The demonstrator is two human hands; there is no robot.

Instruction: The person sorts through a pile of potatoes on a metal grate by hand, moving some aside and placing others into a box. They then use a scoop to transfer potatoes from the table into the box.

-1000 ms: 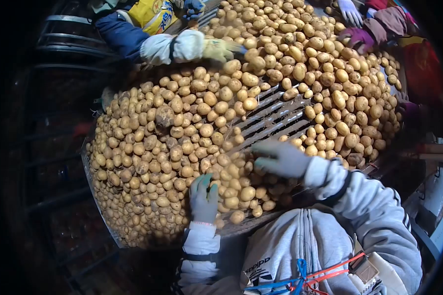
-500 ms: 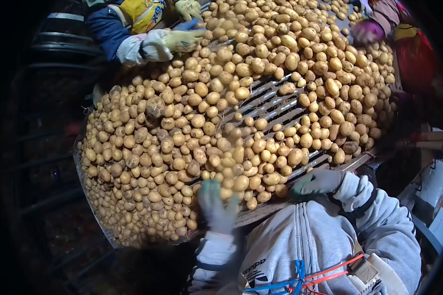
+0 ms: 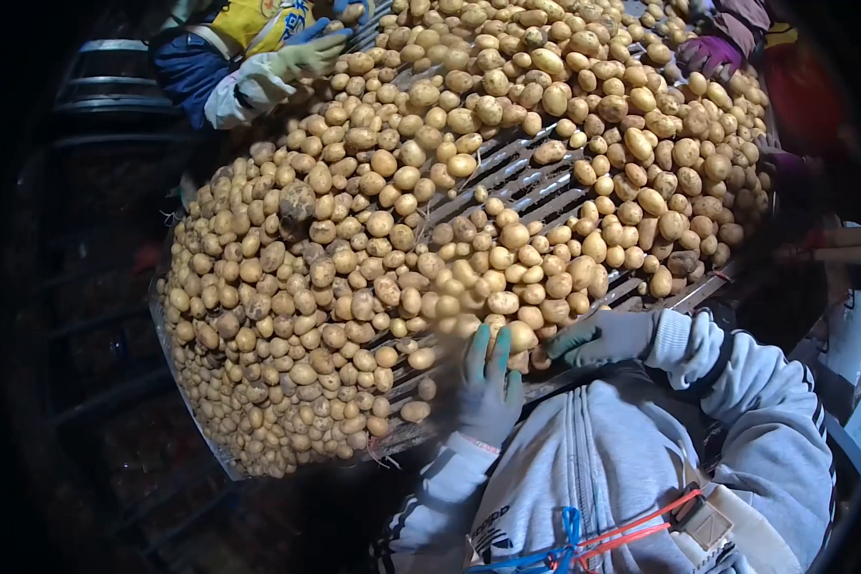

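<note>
Potatoes (image 3: 354, 249) of mixed sizes cover a slatted sorting table (image 3: 536, 182). My left hand (image 3: 491, 392), in a grey glove with green fingertips, lies at the near edge with its fingers stretched out against a potato (image 3: 519, 337). From the right, my right hand (image 3: 614, 337), gloved the same way, points its fingers toward the left hand. A few potatoes lie between the two hands. The right fingers look extended beside the small potato (image 3: 540, 359), and I see nothing held in either hand.
Across the table at upper left, a co-worker's gloved hand (image 3: 311, 55) is at the pile. Another co-worker's purple glove (image 3: 710, 55) rests at upper right. Bare slats (image 3: 407, 387) show near the front edge. Boxes (image 3: 847, 335) stand at right.
My left hand has moved right, closer to my right hand, and potatoes shifted right with it, baring slats at the front. My right hand moved slightly left. The upper-left co-worker's hands drew back left.
</note>
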